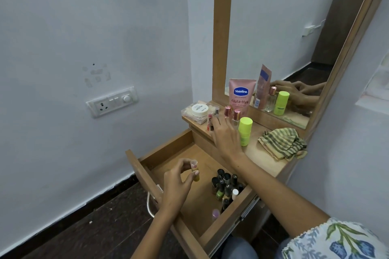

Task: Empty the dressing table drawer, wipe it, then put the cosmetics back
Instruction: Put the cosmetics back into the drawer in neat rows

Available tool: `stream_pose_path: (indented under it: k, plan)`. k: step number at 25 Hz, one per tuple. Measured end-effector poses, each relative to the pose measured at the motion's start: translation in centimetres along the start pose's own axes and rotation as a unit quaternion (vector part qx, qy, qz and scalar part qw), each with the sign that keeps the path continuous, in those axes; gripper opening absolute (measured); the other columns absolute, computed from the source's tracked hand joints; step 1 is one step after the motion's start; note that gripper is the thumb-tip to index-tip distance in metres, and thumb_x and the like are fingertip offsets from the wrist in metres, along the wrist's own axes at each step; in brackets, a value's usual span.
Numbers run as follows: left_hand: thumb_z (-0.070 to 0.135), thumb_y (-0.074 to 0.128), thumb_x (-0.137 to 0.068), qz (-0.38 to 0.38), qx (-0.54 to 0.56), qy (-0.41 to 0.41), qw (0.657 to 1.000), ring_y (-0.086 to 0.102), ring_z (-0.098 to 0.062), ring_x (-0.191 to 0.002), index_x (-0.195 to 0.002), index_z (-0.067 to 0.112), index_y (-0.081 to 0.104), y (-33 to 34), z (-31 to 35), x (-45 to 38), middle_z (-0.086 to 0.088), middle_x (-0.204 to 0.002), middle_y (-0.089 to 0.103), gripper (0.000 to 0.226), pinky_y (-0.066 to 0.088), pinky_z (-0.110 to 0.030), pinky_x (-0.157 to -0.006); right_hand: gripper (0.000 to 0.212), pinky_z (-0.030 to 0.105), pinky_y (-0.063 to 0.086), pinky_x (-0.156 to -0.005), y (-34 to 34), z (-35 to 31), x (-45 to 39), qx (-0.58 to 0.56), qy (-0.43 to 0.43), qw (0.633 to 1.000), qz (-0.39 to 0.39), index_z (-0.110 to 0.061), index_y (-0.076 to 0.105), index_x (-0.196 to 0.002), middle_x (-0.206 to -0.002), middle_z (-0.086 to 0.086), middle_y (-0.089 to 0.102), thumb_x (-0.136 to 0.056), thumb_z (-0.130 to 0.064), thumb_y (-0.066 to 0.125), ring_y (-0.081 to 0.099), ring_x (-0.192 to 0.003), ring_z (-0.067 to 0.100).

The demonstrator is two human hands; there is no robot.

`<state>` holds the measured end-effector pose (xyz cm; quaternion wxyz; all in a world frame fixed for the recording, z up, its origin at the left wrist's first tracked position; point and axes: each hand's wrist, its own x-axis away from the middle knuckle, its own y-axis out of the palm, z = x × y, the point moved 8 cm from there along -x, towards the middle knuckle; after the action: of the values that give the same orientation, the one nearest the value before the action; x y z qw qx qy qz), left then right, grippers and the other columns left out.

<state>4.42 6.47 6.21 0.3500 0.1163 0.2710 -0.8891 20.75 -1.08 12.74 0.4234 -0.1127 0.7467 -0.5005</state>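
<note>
Judging by the nail polish bottles (226, 187) clustered at the right side of the open drawer (143, 172), this is the put-back stage. Left hand (176, 187) pinches a small yellow vial (194, 171) by its clear cap, fingertips only, over the drawer's middle. Right hand (224, 134), fingers loosely spread, reaches the lipsticks (211, 121) at the dressing table's left front corner. Set the vial upright beside the bottles before releasing. Green-capped bottle (245, 131) stands just beside the right wrist; don't knock it. Cloth (282, 143) lies by the right edge.

Single head view, close, looking forward-down over open drawer (195, 202) toward mirror (280, 48).
</note>
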Motion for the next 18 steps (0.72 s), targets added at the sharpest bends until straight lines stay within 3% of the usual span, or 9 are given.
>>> stream_pose_path:
  k: [3,5,9,12,18]
  plan:
    - [0.01,0.075,-0.078,-0.006,-0.002,-0.005,1.0,0.061,0.011,-0.092,-0.092,0.027,0.063,0.0,-0.3,0.0,0.024,-0.091,0.065,0.024,0.046,-0.004,-0.077,0.022,0.035,0.049,-0.074,-1.4,-0.6,0.7,-0.079,-0.019,0.997,0.009,-0.009,0.06,-0.109,-0.106,0.01,0.064,-0.088,-0.015,0.065,0.057,-0.099,0.027]
    - [0.01,0.075,-0.078,-0.014,-0.01,-0.004,1.0,0.061,0.012,-0.09,-0.092,0.026,0.062,0.1,-0.4,0.1,0.022,-0.088,0.064,0.024,0.045,-0.002,-0.073,0.022,0.034,0.054,-0.076,-2.4,-0.3,2.1,-0.182,0.032,0.983,0.001,-0.011,0.065,-0.103,-0.102,0.007,0.065,-0.083,-0.018,0.072,0.061,-0.089,0.02]
    - [0.009,0.076,-0.076,-0.012,-0.023,-0.008,1.0,0.061,0.01,-0.083,-0.086,0.023,0.061,0.2,-0.4,0.2,0.015,-0.081,0.065,0.023,0.045,-0.002,-0.066,0.011,0.031,0.059,-0.073,-1.4,0.9,6.8,-0.279,0.144,0.936,-0.161,-0.024,0.073,-0.075,-0.075,-0.009,0.072,-0.071,-0.021,0.083,0.067,-0.071,0.004]
    - [0.009,0.077,-0.075,-0.01,-0.027,-0.014,0.999,0.062,0.006,-0.079,-0.083,0.022,0.061,0.1,-0.6,0.2,0.013,-0.08,0.065,0.022,0.045,-0.003,-0.064,0.013,0.024,0.058,-0.07,0.0,-0.8,10.5,-0.255,0.161,0.915,-0.267,-0.024,0.071,-0.077,-0.075,-0.01,0.07,-0.071,-0.023,0.083,0.066,-0.07,0.001]
    - [0.013,0.078,-0.075,-0.028,-0.037,-0.039,0.998,0.061,0.009,-0.078,-0.082,0.021,0.061,0.4,-0.8,0.3,0.015,-0.079,0.064,0.02,0.046,-0.003,-0.066,0.013,0.026,0.053,-0.069,1.5,-4.0,13.7,-0.107,0.093,0.948,-0.284,-0.015,0.067,-0.091,-0.091,0.003,0.068,-0.08,-0.019,0.073,0.067,-0.084,0.018]
